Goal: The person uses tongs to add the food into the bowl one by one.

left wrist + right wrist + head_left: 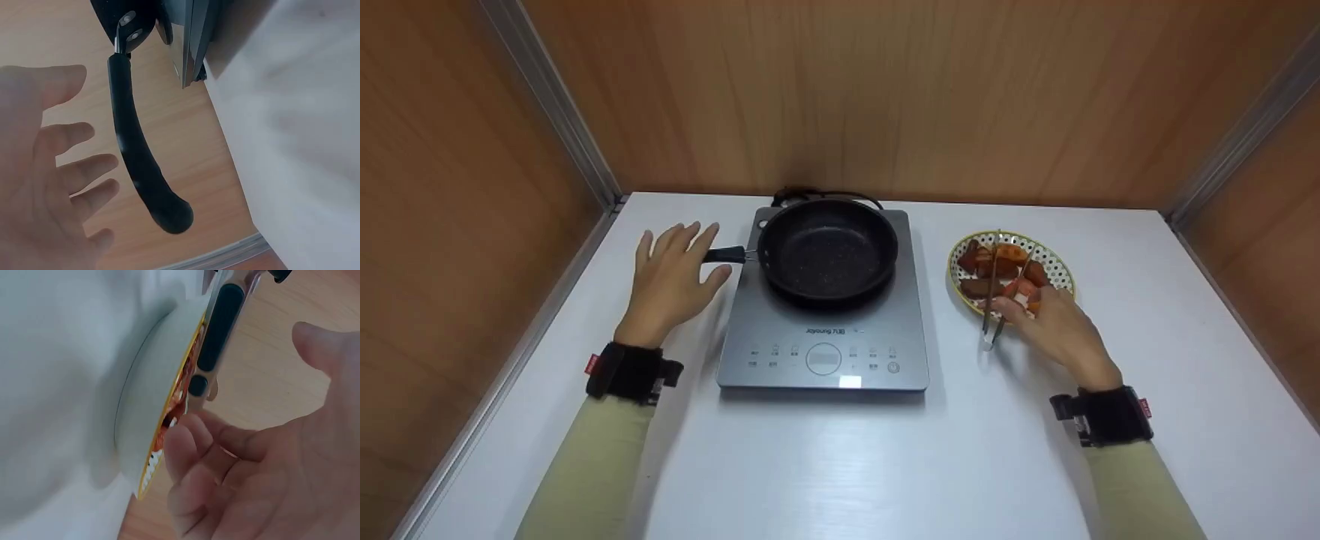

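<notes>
Cookware lot: frying pan [829, 255], tongs [222, 323], two hands

Left hand [667, 292]: being held beside the pan's black handle [725, 255], fingers spread and thumb out; nothing is being gripped, and a gap to the handle is being shown in the left wrist view.

Right hand [1065, 330]: being held at the near right edge of the dish [1057, 264], by the tongs. The fingers are being held bent; the thumb is being spread clear of the tongs in the right wrist view. Whether a fingertip is being rested against them cannot be told.

Tongs: dark-green inlays; being laid across the dish, arms parted over the food pieces [979, 288], the joined end being projected past the near rim.

Dish: yellow-rimmed, dotted inside; being set right of the cooker [765, 330], with reddish-brown and orange food being contained.

Frying pan: black; being borne by the silver cooker, its handle being pointed left.

Sundries: black wristbands [628, 373] being worn with pale green sleeves [592, 457]; white table [825, 465] being enclosed by wood-grain panels [840, 97].
</notes>
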{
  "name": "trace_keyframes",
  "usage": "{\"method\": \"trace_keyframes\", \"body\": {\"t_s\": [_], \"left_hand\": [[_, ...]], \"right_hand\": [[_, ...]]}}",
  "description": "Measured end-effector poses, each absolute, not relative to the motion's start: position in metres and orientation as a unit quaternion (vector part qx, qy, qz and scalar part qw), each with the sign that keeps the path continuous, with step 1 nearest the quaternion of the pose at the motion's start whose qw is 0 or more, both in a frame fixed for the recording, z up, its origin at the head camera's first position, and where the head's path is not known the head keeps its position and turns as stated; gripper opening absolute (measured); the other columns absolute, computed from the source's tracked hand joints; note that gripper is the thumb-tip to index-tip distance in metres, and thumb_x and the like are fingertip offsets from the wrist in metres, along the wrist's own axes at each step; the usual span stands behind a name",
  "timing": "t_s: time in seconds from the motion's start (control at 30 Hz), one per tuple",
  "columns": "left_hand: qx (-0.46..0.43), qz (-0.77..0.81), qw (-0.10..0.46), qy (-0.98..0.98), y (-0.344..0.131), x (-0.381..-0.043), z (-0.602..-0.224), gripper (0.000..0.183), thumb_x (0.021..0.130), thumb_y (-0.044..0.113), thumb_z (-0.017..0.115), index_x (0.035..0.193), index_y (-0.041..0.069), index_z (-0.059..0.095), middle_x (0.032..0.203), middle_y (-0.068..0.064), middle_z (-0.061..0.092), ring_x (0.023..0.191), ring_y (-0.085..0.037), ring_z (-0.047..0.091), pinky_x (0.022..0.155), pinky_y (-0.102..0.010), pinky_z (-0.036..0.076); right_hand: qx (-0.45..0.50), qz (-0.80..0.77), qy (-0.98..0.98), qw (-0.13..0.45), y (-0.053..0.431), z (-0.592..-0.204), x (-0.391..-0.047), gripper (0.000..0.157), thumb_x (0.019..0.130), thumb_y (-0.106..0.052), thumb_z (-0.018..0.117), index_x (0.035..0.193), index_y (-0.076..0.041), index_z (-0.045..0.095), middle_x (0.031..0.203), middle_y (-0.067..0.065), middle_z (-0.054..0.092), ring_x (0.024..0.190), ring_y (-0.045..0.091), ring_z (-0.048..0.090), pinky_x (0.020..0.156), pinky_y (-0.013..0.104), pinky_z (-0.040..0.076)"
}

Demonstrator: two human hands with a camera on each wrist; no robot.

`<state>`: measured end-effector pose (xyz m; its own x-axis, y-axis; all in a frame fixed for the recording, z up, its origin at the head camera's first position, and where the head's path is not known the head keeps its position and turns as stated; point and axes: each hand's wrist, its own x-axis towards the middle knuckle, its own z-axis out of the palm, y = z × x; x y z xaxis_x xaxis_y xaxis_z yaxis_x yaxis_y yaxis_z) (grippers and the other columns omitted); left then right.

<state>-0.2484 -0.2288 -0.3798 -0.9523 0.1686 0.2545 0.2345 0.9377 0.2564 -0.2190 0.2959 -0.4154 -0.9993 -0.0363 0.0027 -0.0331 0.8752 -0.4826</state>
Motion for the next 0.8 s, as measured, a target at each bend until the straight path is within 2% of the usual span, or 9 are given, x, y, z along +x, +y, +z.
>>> {"method": "trace_keyframes", "body": {"t_s": [0.1,0.23,0.37,0.47,0.57,0.67,0.8], "left_hand": [[-0.103,-0.14,0.085,-0.981,-0.228,-0.258,-0.379,0.065,0.106,0.038,0.062,0.161,0.008,0.043,0.162,-0.026,0.041,0.154,-0.046,0.029,0.125,-0.068,0.002],[-0.097,-0.149,0.066,-0.982,-0.23,-0.263,-0.381,0.059,0.107,0.04,0.062,0.154,0.007,0.053,0.156,-0.026,0.049,0.15,-0.046,0.035,0.123,-0.07,0.004],[-0.098,-0.161,0.061,-0.98,-0.229,-0.263,-0.384,0.052,0.107,0.04,0.063,0.144,0.004,0.061,0.143,-0.027,0.059,0.14,-0.048,0.045,0.121,-0.071,0.013],[-0.099,-0.169,0.075,-0.978,-0.228,-0.263,-0.387,0.046,0.107,0.038,0.065,0.137,0.004,0.063,0.13,-0.025,0.066,0.126,-0.048,0.055,0.115,-0.069,0.025],[-0.1,-0.176,0.1,-0.974,-0.226,-0.263,-0.39,0.038,0.106,0.034,0.067,0.13,0.004,0.065,0.118,-0.024,0.07,0.111,-0.045,0.06,0.105,-0.066,0.034],[-0.102,-0.183,0.115,-0.971,-0.224,-0.262,-0.393,0.033,0.106,0.032,0.068,0.124,0.004,0.066,0.108,-0.022,0.071,0.102,-0.043,0.062,0.098,-0.064,0.037],[-0.107,-0.188,0.126,-0.968,-0.222,-0.258,-0.396,0.028,0.105,0.031,0.07,0.115,0.005,0.068,0.094,-0.017,0.07,0.089,-0.038,0.062,0.086,-0.059,0.041]], "right_hand": [[-0.008,-0.253,0.967,0.0,0.292,-0.419,-0.225,0.084,0.103,-0.069,0.052,0.122,0.013,0.057,0.109,0.031,0.057,0.096,0.042,0.058,0.075,0.052,0.047],[0.006,-0.264,0.964,-0.005,0.288,-0.422,-0.226,0.095,0.101,-0.072,0.051,0.136,0.017,0.051,0.121,0.038,0.056,0.112,0.052,0.06,0.09,0.062,0.048],[0.011,-0.268,0.963,-0.019,0.29,-0.423,-0.226,0.09,0.102,-0.068,0.052,0.133,0.016,0.053,0.113,0.034,0.059,0.101,0.049,0.063,0.08,0.056,0.05],[-0.002,-0.274,0.961,-0.039,0.293,-0.422,-0.227,0.071,0.104,-0.063,0.054,0.117,0.006,0.062,0.087,0.017,0.057,0.08,0.035,0.059,0.065,0.044,0.043],[-0.011,-0.273,0.961,-0.049,0.295,-0.421,-0.227,0.063,0.105,-0.061,0.055,0.11,0.001,0.061,0.078,0.007,0.05,0.074,0.029,0.055,0.061,0.038,0.039],[-0.001,-0.268,0.963,-0.04,0.297,-0.419,-0.225,0.068,0.104,-0.064,0.054,0.109,0.004,0.057,0.083,0.011,0.05,0.079,0.032,0.056,0.063,0.04,0.041],[0.021,-0.272,0.962,-0.018,0.299,-0.417,-0.22,0.085,0.104,-0.067,0.05,0.123,0.016,0.053,0.11,0.031,0.057,0.098,0.044,0.059,0.079,0.055,0.048]]}}
